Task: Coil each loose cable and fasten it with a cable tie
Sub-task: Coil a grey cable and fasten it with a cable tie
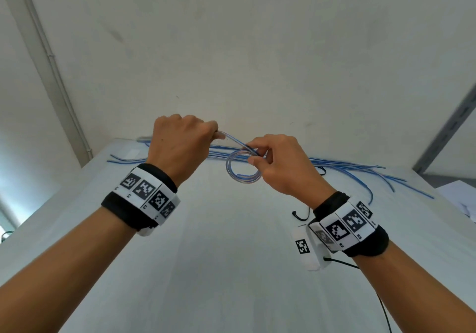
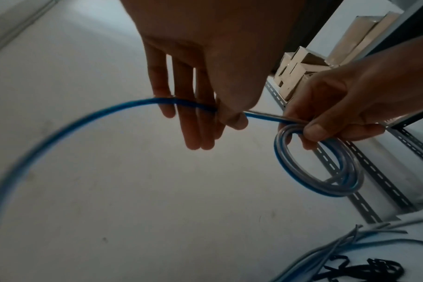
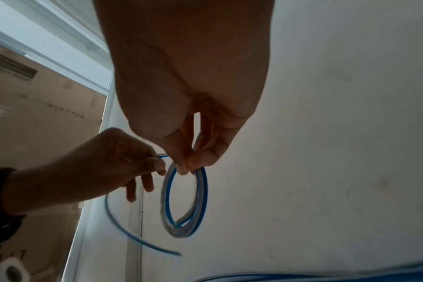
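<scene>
A blue-and-clear cable is being held above the white table (image 1: 231, 242). My right hand (image 1: 257, 156) pinches the top of its small coil (image 1: 243, 169), which has a few turns and hangs below the fingers. My left hand (image 1: 213, 133) grips the straight run leading into the coil, a short way to the left. In the left wrist view, the left hand (image 2: 217, 118) holds the cable between thumb and fingers, and the free tail (image 2: 61, 129) arcs away left. In the right wrist view, the right hand (image 3: 188, 166) pinches the coil (image 3: 184, 202).
Several loose blue cables (image 1: 347, 167) lie along the table's far edge by the wall. Black cable ties (image 1: 300, 215) lie on the table near my right wrist, with more beside the cables (image 2: 374, 269). A metal rack (image 2: 374, 171) holding cardboard boxes (image 2: 299, 64) stands to the right.
</scene>
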